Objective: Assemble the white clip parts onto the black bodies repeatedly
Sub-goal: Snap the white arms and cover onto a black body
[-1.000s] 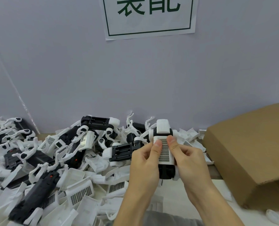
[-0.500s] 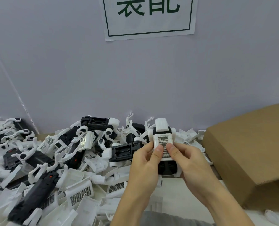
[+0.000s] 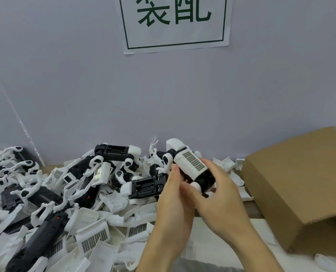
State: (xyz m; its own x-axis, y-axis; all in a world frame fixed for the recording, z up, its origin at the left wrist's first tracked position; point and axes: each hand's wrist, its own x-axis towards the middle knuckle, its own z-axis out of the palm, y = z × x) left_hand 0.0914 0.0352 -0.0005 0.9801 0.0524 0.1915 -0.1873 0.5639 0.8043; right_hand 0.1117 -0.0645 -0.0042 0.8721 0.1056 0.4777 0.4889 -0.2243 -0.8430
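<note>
Both hands hold one black body [image 3: 204,180] with a white grilled clip part [image 3: 190,162] fitted on its top face; it is tilted, its white end pointing up and left. My left hand [image 3: 173,199] grips its near left side, thumb beside the clip. My right hand [image 3: 218,195] curls round the lower right end, thumb underneath near a white round piece. To the left a heap of loose white clip parts [image 3: 93,239] and black bodies [image 3: 45,234] covers the table.
A brown cardboard box [image 3: 300,185] stands at the right, close to my right hand. An assembled black unit [image 3: 143,187] lies just left of my hands. The grey wall behind carries a paper sign [image 3: 175,22].
The held unit has turned from upright to tilted toward the upper left. Both thumbs have come off the grilled face, and my right hand has shifted to the lower end.
</note>
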